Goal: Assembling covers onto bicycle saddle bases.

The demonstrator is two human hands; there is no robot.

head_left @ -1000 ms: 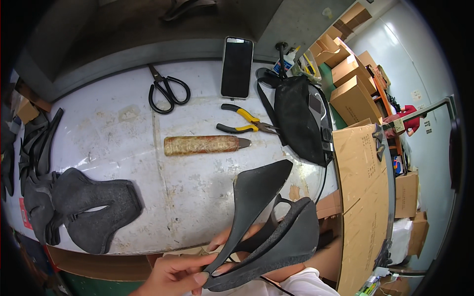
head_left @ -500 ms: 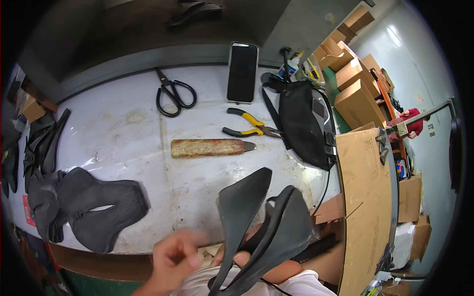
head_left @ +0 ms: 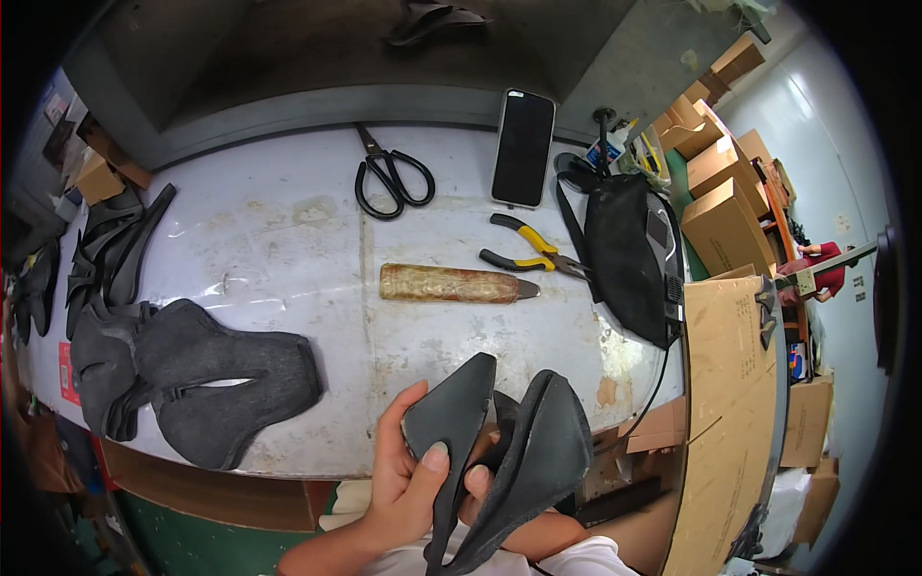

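Note:
Two dark grey, curved shoe-sole-like pieces are held near the table's front edge, each broad at the far end and narrowing toward me. My left hand [head_left: 408,485] is closed on the left piece [head_left: 453,408], thumb on its near face and fingers behind. My right hand [head_left: 475,483] grips the right piece [head_left: 554,446]; a fingertip shows between the two, and the rest of that hand is hidden behind it. Beyond them lies a knife with a tape-wrapped handle [head_left: 447,283]. Yellow-and-black pliers [head_left: 533,252] and black-handled scissors [head_left: 394,182] lie farther back.
Flat dark grey pieces [head_left: 230,379] are piled at the left, with more black curved pieces [head_left: 125,250] behind. A phone [head_left: 523,149] stands against the grey cabinet edge. A black pouch [head_left: 624,259] with a cord sits right, by a cardboard sheet [head_left: 725,384]. Another person [head_left: 821,269] is far right.
My left hand has moved from beside the pieces to grip the left one. The pieces have tilted, and their far ends sit lower. The whole view has shifted, moving the table rightward.

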